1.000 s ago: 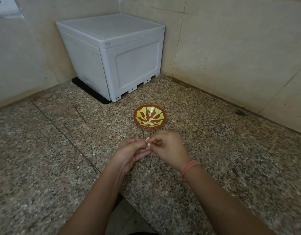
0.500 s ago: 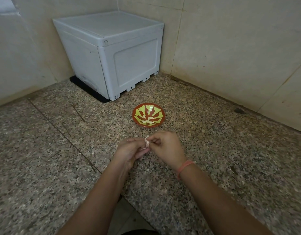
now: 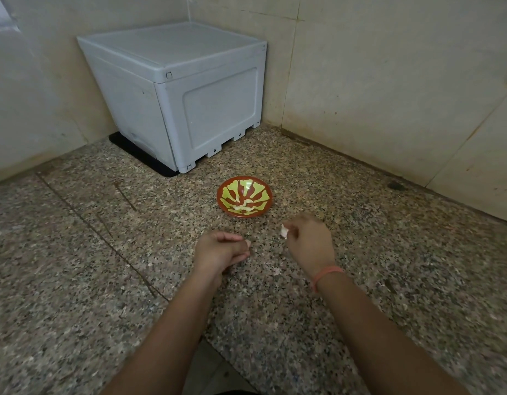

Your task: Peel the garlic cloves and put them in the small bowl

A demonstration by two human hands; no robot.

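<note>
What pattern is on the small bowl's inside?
The small round bowl shows yellow-green rays on reddish-brown, head view.

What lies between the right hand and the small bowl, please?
Head view: only bare counter between small bowl and right hand, which pinches a whitish piece.

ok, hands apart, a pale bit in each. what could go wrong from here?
1. The right hand pinches a white scrap, the left hand a pale bit; clove or skin is unclear, so skin may reach the small red bowl with yellow-green streaks.
2. A dropped clove could vanish on the speckled granite counter.
</note>
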